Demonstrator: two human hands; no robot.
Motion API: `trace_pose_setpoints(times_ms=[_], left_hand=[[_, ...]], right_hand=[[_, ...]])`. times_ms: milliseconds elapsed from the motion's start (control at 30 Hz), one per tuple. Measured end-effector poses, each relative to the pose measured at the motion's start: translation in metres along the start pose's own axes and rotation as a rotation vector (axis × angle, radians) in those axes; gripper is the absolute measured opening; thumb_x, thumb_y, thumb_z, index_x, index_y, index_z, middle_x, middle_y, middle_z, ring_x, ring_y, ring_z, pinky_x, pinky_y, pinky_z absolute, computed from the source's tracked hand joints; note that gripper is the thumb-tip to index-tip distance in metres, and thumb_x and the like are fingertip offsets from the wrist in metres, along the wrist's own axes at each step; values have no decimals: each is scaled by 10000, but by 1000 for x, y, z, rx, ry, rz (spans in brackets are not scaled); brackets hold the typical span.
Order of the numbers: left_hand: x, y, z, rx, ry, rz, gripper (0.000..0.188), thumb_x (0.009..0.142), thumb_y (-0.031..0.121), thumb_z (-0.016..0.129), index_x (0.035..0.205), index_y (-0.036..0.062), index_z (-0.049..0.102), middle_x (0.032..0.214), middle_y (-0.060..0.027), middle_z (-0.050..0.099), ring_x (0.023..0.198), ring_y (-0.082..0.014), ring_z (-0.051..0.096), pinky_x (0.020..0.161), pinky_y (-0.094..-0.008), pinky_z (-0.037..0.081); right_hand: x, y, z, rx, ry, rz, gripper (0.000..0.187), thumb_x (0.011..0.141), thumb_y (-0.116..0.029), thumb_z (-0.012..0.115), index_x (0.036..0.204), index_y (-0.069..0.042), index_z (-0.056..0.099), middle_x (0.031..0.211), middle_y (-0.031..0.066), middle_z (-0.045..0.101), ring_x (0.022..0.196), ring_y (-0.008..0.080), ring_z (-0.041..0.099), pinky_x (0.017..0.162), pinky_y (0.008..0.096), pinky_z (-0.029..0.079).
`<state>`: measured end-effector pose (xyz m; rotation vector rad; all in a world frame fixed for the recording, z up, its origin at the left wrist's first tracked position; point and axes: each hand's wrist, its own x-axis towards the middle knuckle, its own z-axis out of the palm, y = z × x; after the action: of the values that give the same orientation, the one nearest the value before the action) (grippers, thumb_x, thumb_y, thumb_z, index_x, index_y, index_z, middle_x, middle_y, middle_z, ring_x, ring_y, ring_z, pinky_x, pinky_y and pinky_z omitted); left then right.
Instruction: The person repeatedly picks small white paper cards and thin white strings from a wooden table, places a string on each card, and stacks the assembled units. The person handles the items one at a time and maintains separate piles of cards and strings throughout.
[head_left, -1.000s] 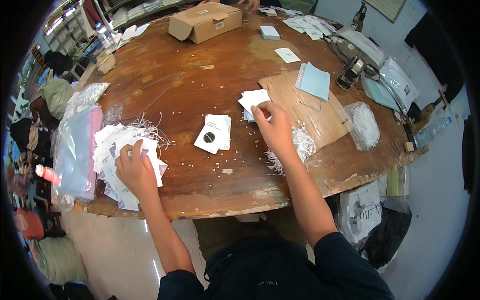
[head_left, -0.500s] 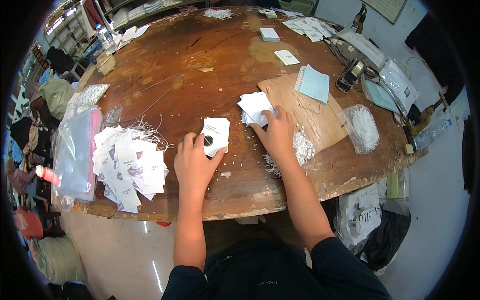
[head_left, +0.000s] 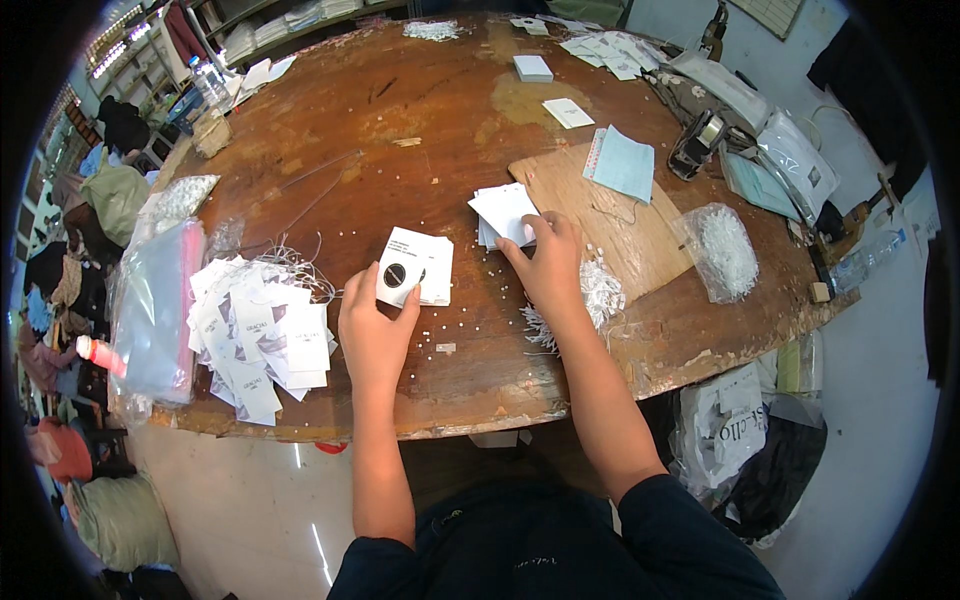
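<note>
My left hand [head_left: 375, 325] grips a white printed card [head_left: 403, 258] with a black round mark, between the thumb and fingers. This card is tilted and set off to the left of a small stack of similar cards [head_left: 437, 278] on the table. On the right, my right hand [head_left: 553, 268] has thumb and forefinger closed at the near right corner of a blank white card [head_left: 503, 210]. That card tops a loose, fanned pile. Just beside my right wrist lies a bundle of white strings [head_left: 600, 292].
Left of my left hand spreads a heap of strung white tags [head_left: 255, 335], beside clear plastic bags [head_left: 155, 315]. A wooden board [head_left: 640, 250] carries a light blue booklet [head_left: 625, 165]. Further right sits a bag of white bits [head_left: 722, 252]; a tape dispenser [head_left: 697, 147] stands behind.
My left hand has lifted a card off the stack and shifted it left. My right thumb and forefinger have drawn closer together at the corner of the blank cards.
</note>
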<state>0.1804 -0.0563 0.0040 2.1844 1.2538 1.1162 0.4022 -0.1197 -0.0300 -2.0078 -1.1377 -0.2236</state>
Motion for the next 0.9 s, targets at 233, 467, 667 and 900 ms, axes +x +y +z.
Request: trace_pose_setpoints(times_ms=[233,467,667,900], left_hand=[[-5,2,6,164,-17,39,521,810,269,802,1184,-64,659,1092,-200,700,973,-348,693,826,-421,558],[-1,4,10,217,-64,-5,509,784,257,819,1157,-57,677,1046,-201,713,966,-348,689,829,-417,558],[-2,1,14,203,31,114,476,786,204,812,1147,-75,675,1085,-221,701,1045,-369,650,904,-442,525],[-1,-1,14,212,-36,94,430,815,217,790,1108,-82,690,1054,-220,704,988,-388,639,891,-448,514]], right_hand=[[-6,-4,-1,-24,0,-18,414,810,-299,810,1091,-13,708,1246,234,563,1181,402,493,1018,486,398],[-7,-4,-1,-17,14,-46,399,795,-263,812,1094,-22,706,1270,234,540,1171,401,484,996,485,414],[-7,-5,-2,-13,16,-47,407,807,-294,812,1089,-18,709,1249,233,562,1176,402,496,1013,480,403],[-8,-7,-3,-2,5,-46,403,811,-288,811,1093,-21,706,1256,229,560,1177,401,494,1014,480,406]])
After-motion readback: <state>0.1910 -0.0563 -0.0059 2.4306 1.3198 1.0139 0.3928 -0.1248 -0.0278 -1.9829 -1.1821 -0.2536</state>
